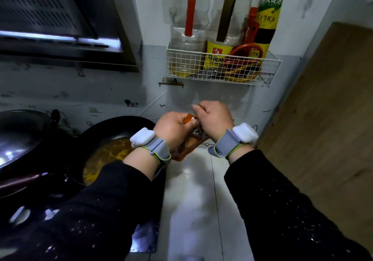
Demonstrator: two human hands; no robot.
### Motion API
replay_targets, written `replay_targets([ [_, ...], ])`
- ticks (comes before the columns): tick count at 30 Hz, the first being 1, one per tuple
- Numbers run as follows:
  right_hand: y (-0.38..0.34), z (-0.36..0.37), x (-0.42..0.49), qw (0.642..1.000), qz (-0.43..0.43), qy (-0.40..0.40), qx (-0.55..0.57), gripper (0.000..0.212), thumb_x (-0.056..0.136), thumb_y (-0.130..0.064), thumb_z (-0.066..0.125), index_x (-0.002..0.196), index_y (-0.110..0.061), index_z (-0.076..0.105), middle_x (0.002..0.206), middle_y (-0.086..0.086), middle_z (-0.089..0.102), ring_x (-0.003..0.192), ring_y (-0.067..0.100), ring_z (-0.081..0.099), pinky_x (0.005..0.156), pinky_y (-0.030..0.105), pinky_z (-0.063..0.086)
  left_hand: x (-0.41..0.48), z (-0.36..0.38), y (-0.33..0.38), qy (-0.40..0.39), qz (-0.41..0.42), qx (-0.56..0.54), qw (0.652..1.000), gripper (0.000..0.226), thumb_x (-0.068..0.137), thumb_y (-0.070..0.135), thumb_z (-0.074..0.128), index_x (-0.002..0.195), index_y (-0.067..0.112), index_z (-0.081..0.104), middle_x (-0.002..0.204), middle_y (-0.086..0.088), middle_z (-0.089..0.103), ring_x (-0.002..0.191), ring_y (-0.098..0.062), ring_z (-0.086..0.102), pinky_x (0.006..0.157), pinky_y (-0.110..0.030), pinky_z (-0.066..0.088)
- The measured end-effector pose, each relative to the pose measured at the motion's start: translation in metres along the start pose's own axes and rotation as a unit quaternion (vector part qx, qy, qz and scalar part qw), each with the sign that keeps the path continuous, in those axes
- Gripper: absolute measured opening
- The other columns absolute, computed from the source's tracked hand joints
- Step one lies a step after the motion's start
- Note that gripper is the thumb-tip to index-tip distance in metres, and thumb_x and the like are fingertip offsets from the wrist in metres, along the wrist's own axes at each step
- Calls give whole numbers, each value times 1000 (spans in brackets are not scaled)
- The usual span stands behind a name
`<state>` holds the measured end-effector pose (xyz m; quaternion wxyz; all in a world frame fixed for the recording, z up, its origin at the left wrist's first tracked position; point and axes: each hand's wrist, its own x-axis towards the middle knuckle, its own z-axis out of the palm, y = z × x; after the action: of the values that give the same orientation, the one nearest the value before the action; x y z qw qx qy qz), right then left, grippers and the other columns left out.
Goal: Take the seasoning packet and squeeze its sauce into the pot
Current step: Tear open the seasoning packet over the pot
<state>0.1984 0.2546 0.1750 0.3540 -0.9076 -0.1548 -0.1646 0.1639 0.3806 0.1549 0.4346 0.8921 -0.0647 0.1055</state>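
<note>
I am gripping the seasoning packet (190, 142) with my left hand (173, 128) and right hand (214, 117), pinching its top; no sauce is out yet. The pot (113, 131) is waiting at nine o'clock.

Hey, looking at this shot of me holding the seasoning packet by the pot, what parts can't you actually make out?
All in the head view:
- Seasoning packet: its top edge is covered by the left hand and right hand, so whether it is torn open is unclear.
- Pot: the near side is hidden behind the left sleeve.
- Packet print: blurred, unreadable.
- Second pan: cut off by the left edge.
</note>
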Motion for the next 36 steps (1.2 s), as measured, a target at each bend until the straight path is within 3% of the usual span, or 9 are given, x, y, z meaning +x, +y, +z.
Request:
replay_targets([
  [3, 4, 8, 4, 995, 77, 19, 54, 42, 88, -31, 52, 51, -13, 40, 68, 22, 60, 69, 37, 58, 61, 37, 44, -7, 5, 2, 22, 72, 82, 994, 29, 81, 37, 64, 54, 32, 54, 43, 10, 52, 49, -16, 50, 49, -26, 36],
  [7, 8, 1, 9, 973, 65, -76, 208, 42, 86, -31, 58, 50, -16, 43, 42, -3, 40, 35, 11, 40, 39, 26, 34, 2, 1, 2, -21, -63, -97, 993, 27, 78, 35, 71, 60, 16, 63, 51, 5, 58, 50, -8, 49, 51, -19, 41],
  [11, 5, -5, 10, 970, 38, -104, 218, 44, 86, -29, 60, 47, -17, 44, 34, -8, 39, 37, 4, 35, 42, 25, 33, 3, -4, 7, -68, -73, -107, 989, 21, 76, 33, 73, 65, 16, 68, 55, 7, 66, 55, -5, 56, 57, -18, 45],
  [14, 3, -6, 10, 976, 41, -94, 191, 43, 85, -27, 61, 46, -16, 45, 42, -2, 40, 44, 14, 38, 53, 32, 34, 0, -1, 7, -40, -57, -79, 994, 29, 78, 36, 71, 68, 9, 68, 61, -3, 63, 58, -10, 50, 58, -26, 38],
  [19, 3, -5, 10, 988, 44, -83, 124, 42, 85, -29, 59, 48, -13, 45, 45, 5, 42, 46, 22, 42, 51, 34, 37, -3, 0, 6, -32, -39, -45, 998, 32, 80, 40, 66, 51, 27, 63, 54, 2, 61, 55, -8, 50, 59, -28, 37],
  [25, 2, 8, 7, 988, 120, 7, 99, 46, 83, -30, 58, 46, -12, 39, 46, 5, 41, 55, 33, 52, 56, 39, 45, 0, 2, 9, 13, -69, 9, 998, 42, 79, 38, 68, 47, 16, 51, 62, -15, 62, 58, -24, 53, 56, -29, 36],
  [29, -2, 8, 9, 972, 192, 59, 123, 45, 82, -24, 59, 44, -11, 40, 60, 15, 50, 68, 41, 59, 66, 44, 52, -1, 5, 17, 49, -32, 61, 996, 39, 79, 35, 66, 43, 27, 57, 65, -2, 68, 67, -21, 62, 53, -27, 37],
  [32, 1, 8, 12, 964, 235, 55, 109, 39, 83, -19, 55, 47, -13, 41, 59, 10, 50, 66, 29, 49, 61, 27, 41, -2, 8, 18, 57, -29, 92, 994, 24, 80, 38, 64, 61, 25, 68, 71, -5, 70, 74, -27, 64, 60, -31, 48],
  [36, 6, 8, 12, 944, 284, 43, 164, 30, 87, -15, 48, 58, -14, 45, 56, -2, 44, 60, 24, 48, 39, 13, 37, -4, 12, 18, 77, -22, 155, 985, 32, 80, 47, 59, 82, 18, 72, 79, -10, 71, 78, -32, 63, 63, -36, 48],
])
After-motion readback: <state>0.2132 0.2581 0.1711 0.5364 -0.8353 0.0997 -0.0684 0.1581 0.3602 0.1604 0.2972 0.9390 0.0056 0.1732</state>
